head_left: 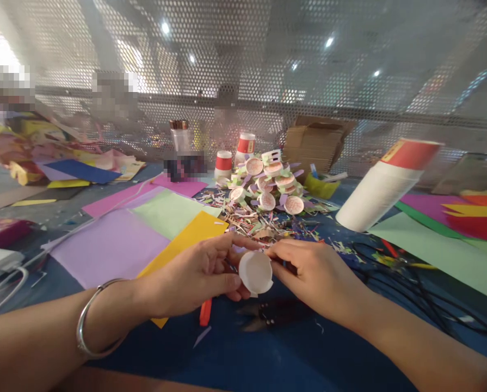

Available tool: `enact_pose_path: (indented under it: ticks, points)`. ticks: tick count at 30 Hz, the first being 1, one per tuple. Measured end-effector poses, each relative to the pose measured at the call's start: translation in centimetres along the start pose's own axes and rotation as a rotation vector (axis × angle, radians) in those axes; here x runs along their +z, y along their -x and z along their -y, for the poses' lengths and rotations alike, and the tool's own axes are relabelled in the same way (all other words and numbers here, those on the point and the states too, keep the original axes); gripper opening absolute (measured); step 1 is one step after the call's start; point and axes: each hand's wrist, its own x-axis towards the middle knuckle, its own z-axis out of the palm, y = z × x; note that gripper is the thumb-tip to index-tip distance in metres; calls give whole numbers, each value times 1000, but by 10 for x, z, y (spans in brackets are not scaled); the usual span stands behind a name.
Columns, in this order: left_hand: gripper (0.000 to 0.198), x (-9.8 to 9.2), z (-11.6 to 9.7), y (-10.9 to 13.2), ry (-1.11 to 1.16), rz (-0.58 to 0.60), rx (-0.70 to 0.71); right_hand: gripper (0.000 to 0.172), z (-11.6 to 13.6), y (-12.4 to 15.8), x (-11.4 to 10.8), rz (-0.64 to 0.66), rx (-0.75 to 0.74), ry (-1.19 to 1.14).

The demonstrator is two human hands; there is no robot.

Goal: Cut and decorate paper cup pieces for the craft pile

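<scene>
A small round white cut paper-cup bottom (256, 273) is pinched between the thumb and fingers of my left hand (198, 275). Its shallow inside faces me, and a small flap sticks out at its lower right edge. My right hand (314, 272) has its fingers drawn together at the upper right of the piece; whatever they grip is hidden. Below the hands lie dark-handled snips (267, 314) on the blue table. An orange-red strip-like object (205, 313) lies partly under my left hand. Beyond my hands is a heap of similar cup bottoms (265, 185) with paper tabs attached.
Paper scraps (251, 220) surround the heap. Lilac paper (112, 247) and orange-yellow paper (186, 242) lie left. A leaning stack of paper cups (384, 188), black cables (414, 299) and coloured sheets are right. Behind stand a cardboard box (314, 144) and a perforated metal panel (259, 49).
</scene>
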Motion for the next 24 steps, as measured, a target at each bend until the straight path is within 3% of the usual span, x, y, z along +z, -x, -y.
enact_pose_path:
  ticks: [9, 13, 24]
  points:
    - [39, 0, 0, 0, 32, 2, -25, 17, -1, 0, 0, 1, 0, -19]
    - [27, 0, -2, 0, 43, -1, 3, 21, 1, -1, 0, 23, 4, -43]
    - [34, -5, 2, 0, -147, -223, 108, 22, 0, 0, 3, 108, 29, -7]
